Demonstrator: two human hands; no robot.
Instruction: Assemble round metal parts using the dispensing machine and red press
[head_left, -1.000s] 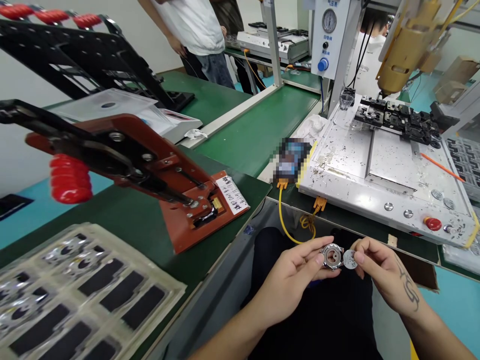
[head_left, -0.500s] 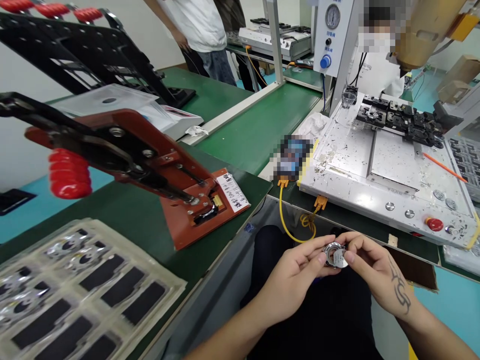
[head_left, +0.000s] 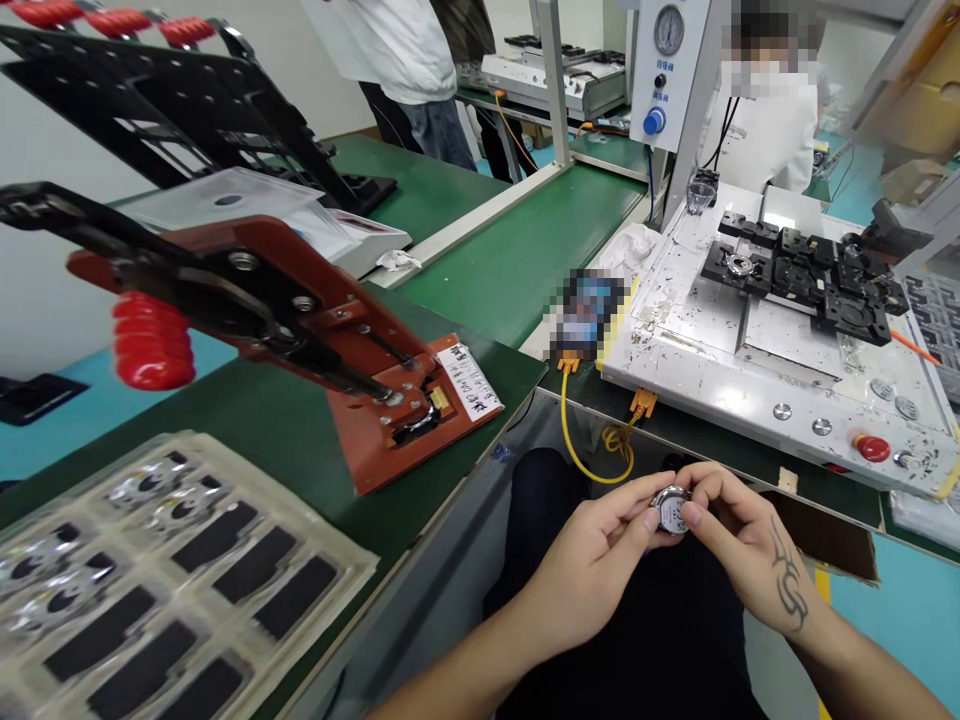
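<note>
A small round metal part [head_left: 671, 510] with a silvery, printed face is held between both hands above my lap. My left hand [head_left: 604, 550] grips its left side, thumb on the near face. From the right, my right hand [head_left: 731, 530] pinches the edge with thumb and curled fingers. The fingers behind the part are mostly hidden. Left of the hands, a red-brown clamp fixture [head_left: 420, 430] with a raised lever and red grip [head_left: 152, 342] stands on the green table [head_left: 300, 420]. A similar round part [head_left: 739, 264] sits in a black jig on the white machine.
A plastic tray [head_left: 360, 565] of metal and dark parts lies at the lower left. The white machine [head_left: 690, 370] with a red button [head_left: 871, 446] stands at the right. Yellow cables [head_left: 568, 430] hang near my knees. Other people stand at the back.
The flat silvery piece at the part's right side now lies within the round rim. On the machine, the black jigs have shifted toward me, and the large tool above has moved right.
</note>
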